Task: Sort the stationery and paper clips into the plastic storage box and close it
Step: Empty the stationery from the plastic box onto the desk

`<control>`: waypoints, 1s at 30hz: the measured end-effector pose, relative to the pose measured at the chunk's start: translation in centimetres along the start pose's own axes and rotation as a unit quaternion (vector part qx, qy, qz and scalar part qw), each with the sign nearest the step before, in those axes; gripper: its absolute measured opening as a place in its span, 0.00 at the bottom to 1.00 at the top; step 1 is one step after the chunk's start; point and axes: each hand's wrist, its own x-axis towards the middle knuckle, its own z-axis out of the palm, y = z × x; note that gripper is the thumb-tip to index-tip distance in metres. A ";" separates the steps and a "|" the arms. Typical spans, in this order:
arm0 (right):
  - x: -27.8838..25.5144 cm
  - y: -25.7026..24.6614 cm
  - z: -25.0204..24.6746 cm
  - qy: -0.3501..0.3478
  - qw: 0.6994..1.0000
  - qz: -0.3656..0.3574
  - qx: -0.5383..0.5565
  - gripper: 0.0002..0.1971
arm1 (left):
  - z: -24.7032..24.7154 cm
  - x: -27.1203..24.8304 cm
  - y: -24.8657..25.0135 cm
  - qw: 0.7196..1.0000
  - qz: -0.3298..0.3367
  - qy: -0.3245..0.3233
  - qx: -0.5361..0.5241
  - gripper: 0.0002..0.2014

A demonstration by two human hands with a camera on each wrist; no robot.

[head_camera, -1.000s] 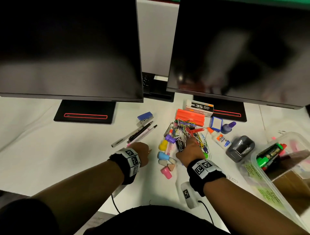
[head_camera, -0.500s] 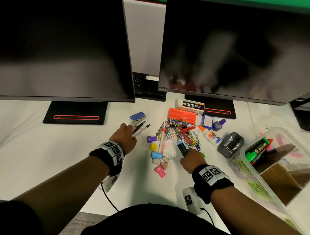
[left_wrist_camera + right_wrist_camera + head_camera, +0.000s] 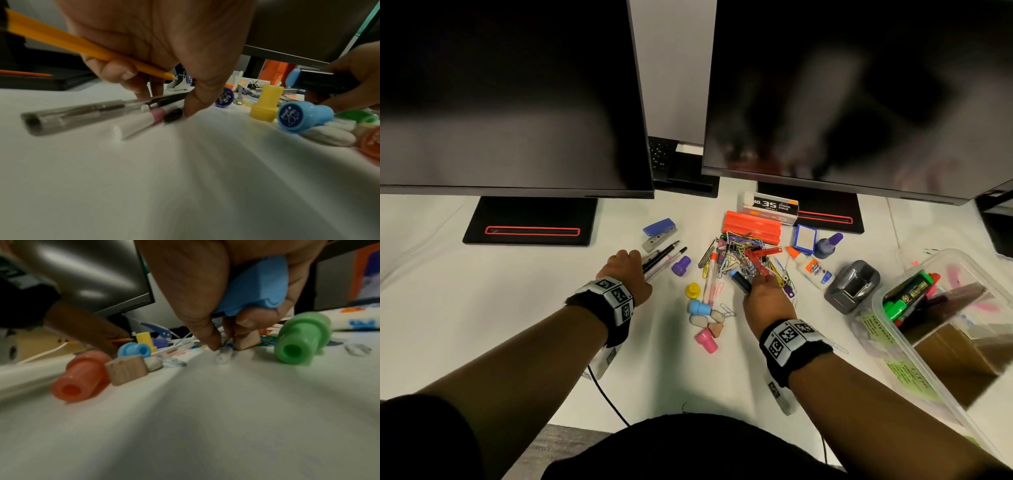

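Observation:
My left hand point(image 3: 628, 267) grips a yellow pencil point(image 3: 61, 40) in its palm, and its thumb and fingertips point(image 3: 193, 108) touch several pens point(image 3: 664, 255) lying on the white table. My right hand point(image 3: 763, 291) holds a black marker with a blue cap point(image 3: 739, 280) at the near edge of the paper-clip pile point(image 3: 750, 257). In the right wrist view its fingertips point(image 3: 213, 344) pinch a thin clear pen point(image 3: 225, 352) on the table. The clear plastic storage box point(image 3: 955, 253) stands open at the right with green and red markers inside.
Small stamps, purple point(image 3: 681, 265), yellow point(image 3: 692, 289), blue point(image 3: 698, 306), pink point(image 3: 707, 339), and erasers lie between my hands. A glue bottle point(image 3: 813, 270), a grey dispenser point(image 3: 852, 284), an orange case point(image 3: 753, 226) and a staples box point(image 3: 770, 205) sit behind. Two monitors overhang the back.
My left hand moved from beside the stamps up to the pens. My right hand lifted the blue-capped marker out of the clip pile and now reaches back to the pile's edge.

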 end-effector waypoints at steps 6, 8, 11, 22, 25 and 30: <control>-0.8 -1.8 0.6 -0.008 0.996 -0.043 -0.079 0.20 | 0.7 -0.6 0.7 0.999 0.018 -0.009 0.032 0.26; -0.8 -1.7 0.8 -0.013 0.997 -0.033 -0.073 0.21 | 0.9 -0.7 0.9 0.999 0.021 -0.015 0.035 0.27; -0.7 -0.9 0.9 -0.019 0.999 -0.007 -0.041 0.22 | 1.0 -0.8 1.1 0.999 0.027 -0.021 0.034 0.26; -0.9 1.6 -1.1 -0.049 0.991 0.122 0.026 0.21 | 1.6 -0.8 1.5 0.999 0.025 -0.010 0.035 0.17; -0.7 2.2 -1.9 -0.083 0.983 0.151 0.060 0.17 | 1.8 -0.8 1.7 0.998 0.038 0.004 0.054 0.15; -0.6 3.1 -2.7 -0.133 0.945 0.192 0.228 0.06 | 2.0 -0.9 1.9 0.996 0.050 0.012 0.076 0.15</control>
